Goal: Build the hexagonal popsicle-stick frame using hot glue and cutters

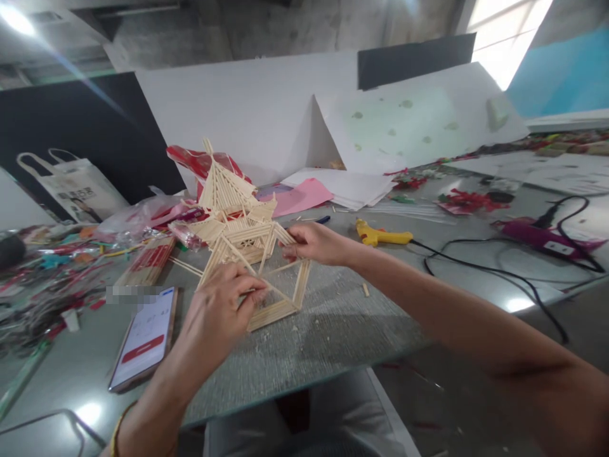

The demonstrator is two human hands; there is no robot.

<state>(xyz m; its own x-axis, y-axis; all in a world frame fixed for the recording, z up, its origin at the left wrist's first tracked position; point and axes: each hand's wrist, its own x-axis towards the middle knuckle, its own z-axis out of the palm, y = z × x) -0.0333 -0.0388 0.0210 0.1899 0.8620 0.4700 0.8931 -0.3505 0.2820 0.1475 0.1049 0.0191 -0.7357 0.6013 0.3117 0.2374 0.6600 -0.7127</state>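
1. Far left on my head feed: white tote bag [85, 197] leaning on a dark board [95, 130], loose craft clutter [33, 304] spread over the desk [323, 346] in front of it.
2. Next: phone [145, 336], lit screen up, lying just left of the left forearm. Bundle of sticks [147, 259] lay beyond it, flat on the desk.
3. Left hand [228, 304]: palm down over the near left part of the open stick frame [276, 313], fingers curled, thumb and index tips near together by a slanting stick. Couldn't tell if they were clamped on it. Yellow bracelet [121, 428] on that wrist.
4. Centre: stick model [235, 212] stood upright on the desk, pointed roof on top, flared eaves below. Open stick frame sat at its near side, between the two hands. Red plastic wrapping [185, 162] was behind the roof.
5. Right hand [311, 242]: reached in from the right, thumb and fingers closed on the stick model's right edge. Pink sheet [304, 197] lay beyond it.
6. Right: yellow glue gun [380, 235] on its side near the right forearm, nozzle end pointing away. Red artificial flowers [478, 200] lay farther back.
7. Far right: purple glue gun [547, 239], on the desk, well apart from both hands.
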